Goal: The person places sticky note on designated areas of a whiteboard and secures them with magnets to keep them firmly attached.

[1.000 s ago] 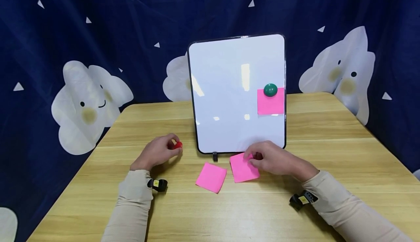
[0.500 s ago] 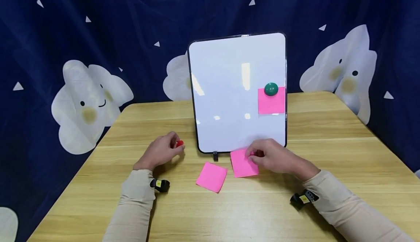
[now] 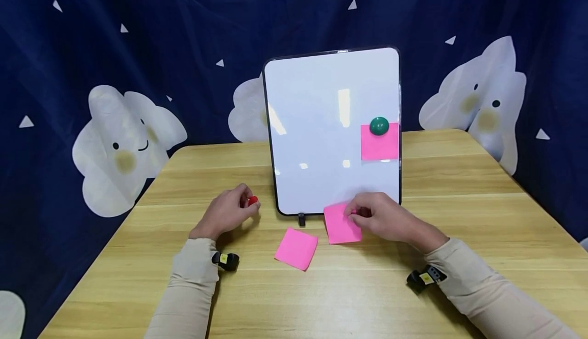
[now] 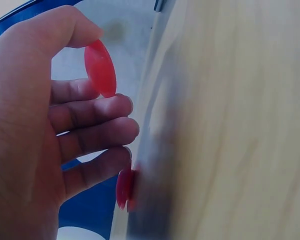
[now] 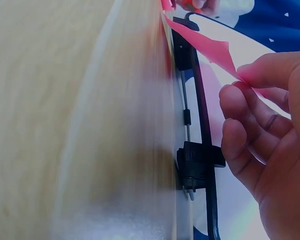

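Observation:
My left hand (image 3: pixel 225 210) pinches a round red magnet (image 4: pixel 101 69) between thumb and fingertip, a little left of the whiteboard (image 3: pixel 321 124). Near its little finger, a second red piece (image 4: pixel 123 189) shows low at the table surface in the left wrist view; the hand hides it in the head view. By its right edge, a pink sticky note (image 3: pixel 339 229) is pinched in my right hand (image 3: pixel 383 216), lifted in front of the board's lower edge. Another pink sticky note (image 3: pixel 296 248) lies on the table. A green magnet (image 3: pixel 379 126) sits over a third pink note (image 3: pixel 379 147) on the board.
The whiteboard stands upright on the wooden table (image 3: pixel 257 298), with a black foot (image 3: pixel 301 220) under its lower edge and black clips (image 5: pixel 195 165) along the frame. Behind the table hangs a dark blue curtain (image 3: pixel 202 17) with cloud shapes.
My right hand has raised the pinched note slightly, up toward the board's lower edge. The left hand has shifted a little right with the red magnet. The other notes stay put.

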`<state>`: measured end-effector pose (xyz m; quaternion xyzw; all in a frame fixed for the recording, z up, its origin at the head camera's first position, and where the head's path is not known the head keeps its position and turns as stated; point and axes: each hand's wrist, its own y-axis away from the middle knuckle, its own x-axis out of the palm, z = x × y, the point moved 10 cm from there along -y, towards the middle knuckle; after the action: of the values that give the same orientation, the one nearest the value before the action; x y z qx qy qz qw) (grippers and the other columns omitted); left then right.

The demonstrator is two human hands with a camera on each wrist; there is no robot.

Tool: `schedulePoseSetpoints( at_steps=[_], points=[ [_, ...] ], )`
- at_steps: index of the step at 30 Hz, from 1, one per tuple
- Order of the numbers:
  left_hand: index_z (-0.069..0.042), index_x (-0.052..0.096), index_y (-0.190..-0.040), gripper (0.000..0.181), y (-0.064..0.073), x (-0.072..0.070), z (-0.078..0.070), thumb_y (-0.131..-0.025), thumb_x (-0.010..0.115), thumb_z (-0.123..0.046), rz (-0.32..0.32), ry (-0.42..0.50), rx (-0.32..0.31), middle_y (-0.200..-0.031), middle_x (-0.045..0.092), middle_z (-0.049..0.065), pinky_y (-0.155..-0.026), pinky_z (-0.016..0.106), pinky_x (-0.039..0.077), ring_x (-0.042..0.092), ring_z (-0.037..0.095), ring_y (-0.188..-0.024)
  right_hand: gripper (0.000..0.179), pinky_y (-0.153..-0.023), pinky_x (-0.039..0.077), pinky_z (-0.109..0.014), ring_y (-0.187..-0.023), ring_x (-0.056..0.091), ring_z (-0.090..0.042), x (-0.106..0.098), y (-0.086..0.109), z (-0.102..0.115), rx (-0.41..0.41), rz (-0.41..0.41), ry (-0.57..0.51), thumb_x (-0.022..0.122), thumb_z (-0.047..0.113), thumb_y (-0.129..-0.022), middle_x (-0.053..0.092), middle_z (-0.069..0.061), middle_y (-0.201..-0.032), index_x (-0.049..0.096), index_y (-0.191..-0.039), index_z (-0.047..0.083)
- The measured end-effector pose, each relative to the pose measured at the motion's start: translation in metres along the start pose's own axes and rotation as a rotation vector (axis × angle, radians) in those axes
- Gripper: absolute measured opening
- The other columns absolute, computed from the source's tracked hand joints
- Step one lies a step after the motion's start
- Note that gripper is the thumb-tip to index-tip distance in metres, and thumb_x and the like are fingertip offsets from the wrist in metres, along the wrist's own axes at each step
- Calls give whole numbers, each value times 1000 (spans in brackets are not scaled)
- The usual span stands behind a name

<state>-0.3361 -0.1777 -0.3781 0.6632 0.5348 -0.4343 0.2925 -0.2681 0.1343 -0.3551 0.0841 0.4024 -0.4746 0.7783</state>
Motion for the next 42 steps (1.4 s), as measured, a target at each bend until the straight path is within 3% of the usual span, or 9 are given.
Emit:
schedulePoseSetpoints(
  at_steps=[17, 42],
  points=[
    [-18, 58, -101, 27, 2, -10, -8, -91, 66, -42, -90, -19, 71, -79, 59, -5, -65, 34, 44, 54, 15, -68, 16, -65, 51, -27, -77, 55, -14, -7, 1, 5, -24, -62, 15, 70, 1, -91, 60, 9, -85, 73, -93, 16],
    [-16, 59, -101, 30, 3, -13, -11, -90, 70, -42, -143, -22, 113, -78, 61, -5, -65, 33, 47, 56, 13, -69, 15, -63, 50, -26, -76, 55, -14, -13, 3, 8, -39, -127, 5, 71, 0, -89, 61, 8, -85, 74, -94, 14]
  ],
)
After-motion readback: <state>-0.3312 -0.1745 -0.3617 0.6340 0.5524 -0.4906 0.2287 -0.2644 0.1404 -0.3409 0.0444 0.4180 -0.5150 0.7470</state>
